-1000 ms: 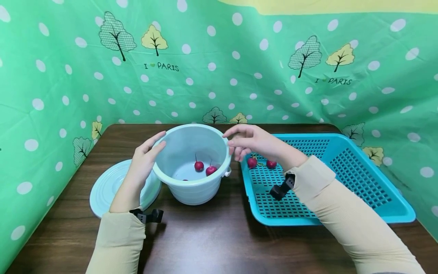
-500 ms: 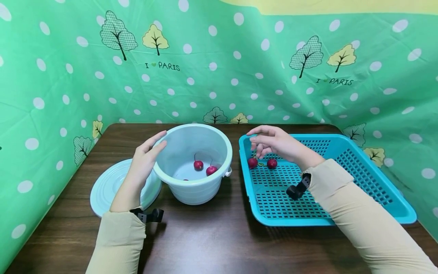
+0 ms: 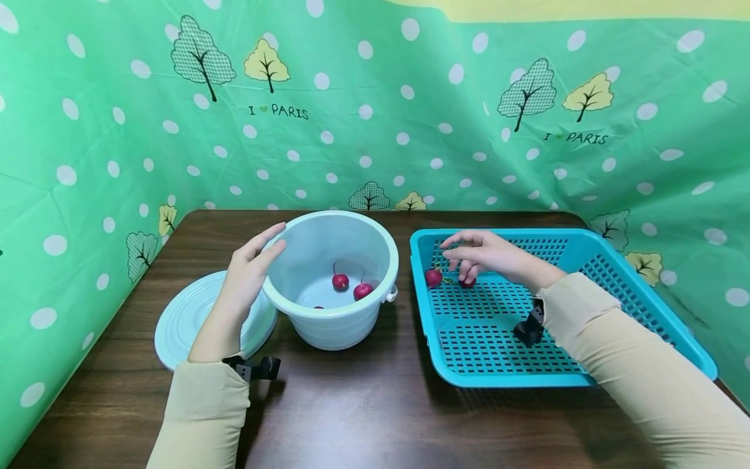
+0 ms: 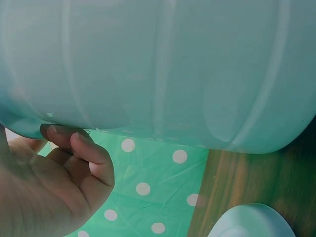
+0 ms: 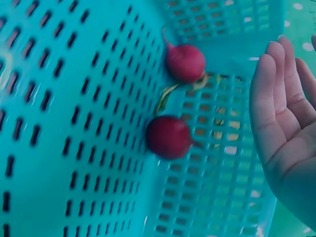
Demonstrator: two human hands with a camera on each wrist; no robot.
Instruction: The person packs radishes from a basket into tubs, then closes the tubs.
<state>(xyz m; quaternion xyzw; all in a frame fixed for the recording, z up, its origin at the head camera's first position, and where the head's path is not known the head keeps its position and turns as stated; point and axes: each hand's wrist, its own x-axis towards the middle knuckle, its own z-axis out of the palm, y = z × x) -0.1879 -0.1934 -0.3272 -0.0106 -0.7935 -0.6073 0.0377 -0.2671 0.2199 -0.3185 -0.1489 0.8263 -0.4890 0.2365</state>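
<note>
My left hand (image 3: 246,273) grips the rim of a light blue bucket (image 3: 335,329) at its left side; in the left wrist view curled fingers (image 4: 96,153) show at the rim by the bucket wall (image 4: 163,69). Inside the bucket lie a few red radishes (image 3: 362,291), one mostly hidden by the front rim. My right hand (image 3: 483,255) hangs over the back left of a blue basket (image 3: 436,365) and holds nothing, its fingers loosely bent. Below it are two radishes, one (image 5: 185,63) with a withered stem and another (image 5: 169,137) partly covered by my hand in the head view.
The round light blue lid (image 3: 181,319) lies on the dark wooden table (image 3: 346,417), left of the bucket and partly behind my left forearm. A green dotted cloth (image 3: 375,98) hangs along the back and sides.
My right hand has moved from the bucket's right rim to the right, then lower into the basket over the radishes. The left hand and bucket have stayed put.
</note>
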